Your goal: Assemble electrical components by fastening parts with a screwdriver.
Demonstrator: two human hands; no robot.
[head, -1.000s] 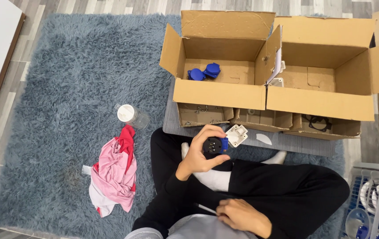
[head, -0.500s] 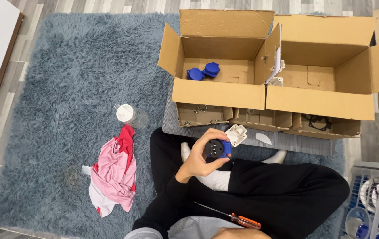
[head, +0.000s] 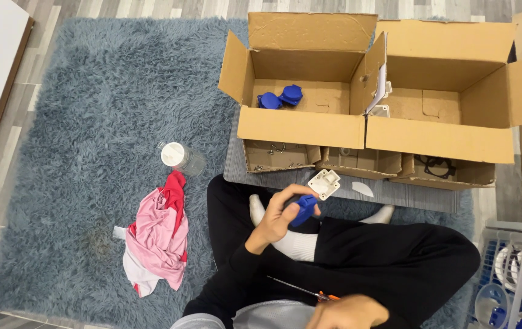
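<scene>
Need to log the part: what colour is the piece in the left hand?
Blue. The piece held by the left hand shows best in the head view.

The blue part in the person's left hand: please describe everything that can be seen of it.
The blue part looks like moulded plastic, solid blue, blocky in shape; finer details are hidden. The left hand grips it from the left, fingers wrapped around it, above the person's crossed legs in black trousers. Its upper end is close to a small white square piece on the grey mat; contact cannot be told.

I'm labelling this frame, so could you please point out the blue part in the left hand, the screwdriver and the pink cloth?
blue part (head: pixel 304 209), head view, its exposed side.
screwdriver (head: pixel 294 287), head view, its metal shaft.
pink cloth (head: pixel 158 237), head view, its middle folds.
</scene>
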